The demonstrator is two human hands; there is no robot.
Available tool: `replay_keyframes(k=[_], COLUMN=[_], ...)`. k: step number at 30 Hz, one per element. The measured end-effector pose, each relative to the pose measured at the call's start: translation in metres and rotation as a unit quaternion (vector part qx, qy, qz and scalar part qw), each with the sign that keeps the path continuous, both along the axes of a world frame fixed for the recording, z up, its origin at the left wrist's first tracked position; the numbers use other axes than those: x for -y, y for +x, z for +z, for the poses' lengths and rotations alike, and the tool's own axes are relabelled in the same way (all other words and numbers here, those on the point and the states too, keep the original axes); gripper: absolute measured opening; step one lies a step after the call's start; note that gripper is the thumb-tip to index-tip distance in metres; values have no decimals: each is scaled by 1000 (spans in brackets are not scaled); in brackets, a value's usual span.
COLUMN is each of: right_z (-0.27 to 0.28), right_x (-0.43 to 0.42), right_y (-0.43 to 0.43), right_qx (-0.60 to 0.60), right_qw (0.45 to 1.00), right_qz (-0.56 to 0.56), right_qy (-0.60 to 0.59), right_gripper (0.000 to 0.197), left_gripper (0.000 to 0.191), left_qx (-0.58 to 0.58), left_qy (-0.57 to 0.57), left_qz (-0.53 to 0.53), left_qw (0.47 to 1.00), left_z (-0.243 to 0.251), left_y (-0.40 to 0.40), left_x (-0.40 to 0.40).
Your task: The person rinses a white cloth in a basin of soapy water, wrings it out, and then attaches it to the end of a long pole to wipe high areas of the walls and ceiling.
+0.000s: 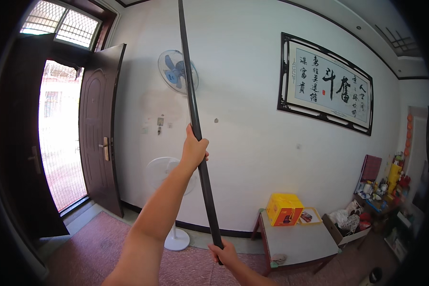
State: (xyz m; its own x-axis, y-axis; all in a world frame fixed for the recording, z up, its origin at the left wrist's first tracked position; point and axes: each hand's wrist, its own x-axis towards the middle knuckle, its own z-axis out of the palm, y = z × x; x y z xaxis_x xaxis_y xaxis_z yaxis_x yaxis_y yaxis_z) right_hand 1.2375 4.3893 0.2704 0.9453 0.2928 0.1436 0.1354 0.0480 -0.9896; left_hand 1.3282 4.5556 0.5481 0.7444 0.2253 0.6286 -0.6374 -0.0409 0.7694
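A long dark pole runs from the top edge of the picture down to my hands, tilted slightly. Around its middle my left hand is closed, arm stretched out. My right hand grips the pole near its lower end, which shows just below the fist. The pole's upper end is out of view. Behind the pole, a wall fan with blue blades is partly covered by it. A white standing fan stands near the wall, partly hidden by my left forearm.
An open brown door stands at the left. A framed calligraphy panel hangs on the wall. At the lower right, a low table bears a yellow box; beyond it are a filled carton and a cluttered desk.
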Motion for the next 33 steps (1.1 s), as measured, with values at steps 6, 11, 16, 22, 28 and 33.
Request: replay_keyframes(k=[6, 11, 16, 22, 28, 33], right_z=[-11, -25, -38, -65, -70, -56], right_x=[37, 75, 120, 186, 239, 268], right_y=[-6, -14, -23, -33, -60, -91], right_qx=[3, -5, -5, -34, -63, 69], right_qw=[1000, 999, 997, 995, 993, 977], right_qz=[-11, -36, -75, -89, -94, -193], right_qy=[-11, -9, -11, -9, 35, -51], right_gripper=[17, 17, 19, 21, 19, 25], left_gripper=[70, 70, 71, 73, 73, 70], left_qx=[-9, -11, -15, -23, -20, -21], left_qy=[26, 35, 40, 40, 44, 65], left_qz=[0, -19, -40, -55, -110, -140], left_qw=[1000, 999, 998, 997, 993, 988], left_z=[-8, -18, -29, -41, -54, -55], left_y=[-10, -15, -21, -32, -44, -60], left_x=[46, 89, 139, 208, 273, 316])
